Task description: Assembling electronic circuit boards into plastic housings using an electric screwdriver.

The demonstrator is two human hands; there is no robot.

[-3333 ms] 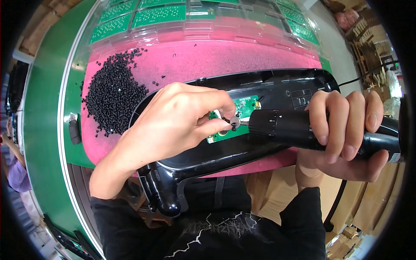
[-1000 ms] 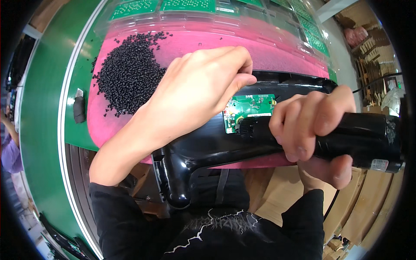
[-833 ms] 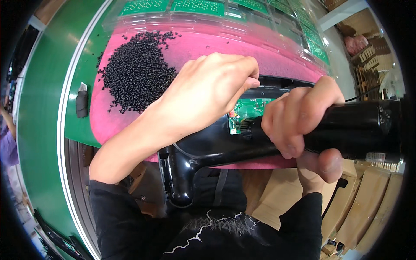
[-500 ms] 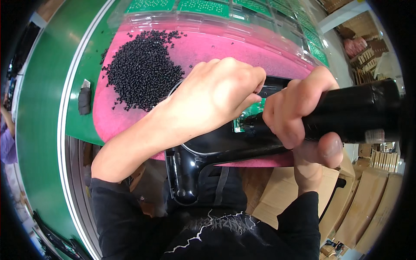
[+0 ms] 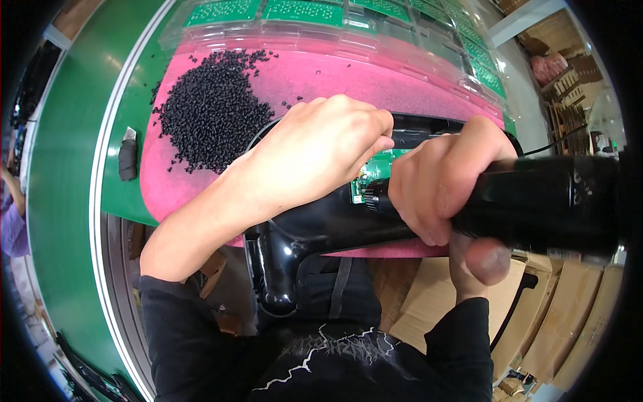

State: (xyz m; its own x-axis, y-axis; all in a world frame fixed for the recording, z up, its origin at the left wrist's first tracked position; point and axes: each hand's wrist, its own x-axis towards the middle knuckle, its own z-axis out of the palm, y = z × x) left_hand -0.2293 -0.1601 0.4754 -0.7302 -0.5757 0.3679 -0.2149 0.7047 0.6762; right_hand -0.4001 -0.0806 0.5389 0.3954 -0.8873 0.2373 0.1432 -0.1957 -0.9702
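A glossy black plastic housing [image 5: 328, 224] lies in front of me, with a green circuit board [image 5: 380, 163] inside it. My left hand [image 5: 328, 141] is closed above the board, its fingertips pinched and turned downward. Whatever sits between those fingertips is hidden. My right hand [image 5: 445, 181] wraps around a thick black cylindrical electric screwdriver [image 5: 542, 201], whose rear end points toward the right rim. A ribbed black part [image 5: 376, 195] shows beside the board's near corner, just left of my right fingers. The bit cannot be made out.
A heap of small black screws [image 5: 214, 110] lies on the pink mat [image 5: 321, 79], left of the housing. Clear plastic trays [image 5: 362, 39] with green boards stand behind. A dark wrapped object [image 5: 128, 157] rests on the green table [image 5: 67, 167]. Cardboard boxes [image 5: 429, 295] are at lower right.
Both hands and the housing have shifted slightly left in view. The screwdriver's rear end has dropped lower, and my right hand has turned with it. My left hand stays pinched.
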